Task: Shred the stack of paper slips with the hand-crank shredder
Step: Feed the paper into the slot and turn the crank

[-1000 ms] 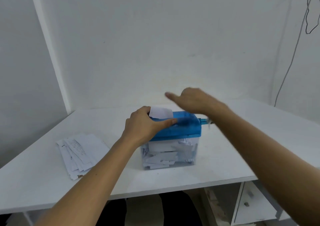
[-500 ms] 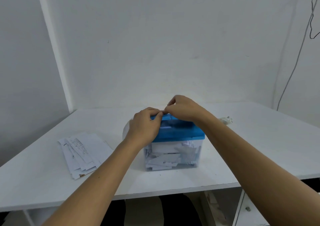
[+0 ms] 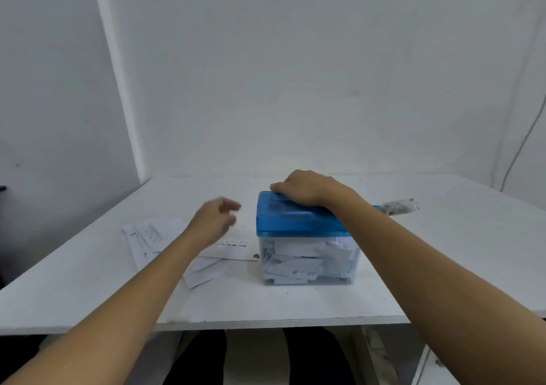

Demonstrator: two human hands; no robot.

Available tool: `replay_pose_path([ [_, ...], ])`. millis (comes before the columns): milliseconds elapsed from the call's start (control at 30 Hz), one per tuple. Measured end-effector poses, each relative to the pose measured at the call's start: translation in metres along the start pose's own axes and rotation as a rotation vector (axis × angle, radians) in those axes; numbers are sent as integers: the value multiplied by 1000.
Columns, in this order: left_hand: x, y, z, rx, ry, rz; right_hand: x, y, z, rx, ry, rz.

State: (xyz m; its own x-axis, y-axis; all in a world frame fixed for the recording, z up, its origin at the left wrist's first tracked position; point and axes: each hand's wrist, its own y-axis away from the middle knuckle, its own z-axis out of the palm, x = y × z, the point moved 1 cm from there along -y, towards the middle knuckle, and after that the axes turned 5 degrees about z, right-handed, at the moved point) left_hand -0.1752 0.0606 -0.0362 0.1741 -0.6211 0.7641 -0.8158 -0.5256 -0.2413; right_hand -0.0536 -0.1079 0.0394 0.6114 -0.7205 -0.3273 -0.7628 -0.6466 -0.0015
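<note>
I'm pressing my right hand [image 3: 307,188] flat on the light-looking shredder [image 3: 295,222]; my left hand [image 3: 214,222], loosely spread, is hovering over slips [image 3: 147,234] likely flimsy, best pinched edgewise.

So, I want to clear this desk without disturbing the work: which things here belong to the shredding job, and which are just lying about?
In the job: shredder, its crank, the shreds inside it, the stack of paper slips, left hand, right hand on top of it.
Lying about: cable on the wall, drawers under the table.
</note>
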Motion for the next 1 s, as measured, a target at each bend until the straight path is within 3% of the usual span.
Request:
replay_pose_path([
  [67,-21,-4,-2,-278,-341,-62,0,-1,1,14,3,-14],
  [133,-28,-7,2,-424,-523,-96,0,0,2,24,6,-7],
  [367,-23,-31,5,-501,-698,-137,0,-3,3,40,14,-18],
  [767,-31,-34,-9,-376,-566,-114,4,-8,4,57,0,-41],
  [1000,-31,-32,-46,7,-287,-74,9,-9,0,12,0,-79],
])
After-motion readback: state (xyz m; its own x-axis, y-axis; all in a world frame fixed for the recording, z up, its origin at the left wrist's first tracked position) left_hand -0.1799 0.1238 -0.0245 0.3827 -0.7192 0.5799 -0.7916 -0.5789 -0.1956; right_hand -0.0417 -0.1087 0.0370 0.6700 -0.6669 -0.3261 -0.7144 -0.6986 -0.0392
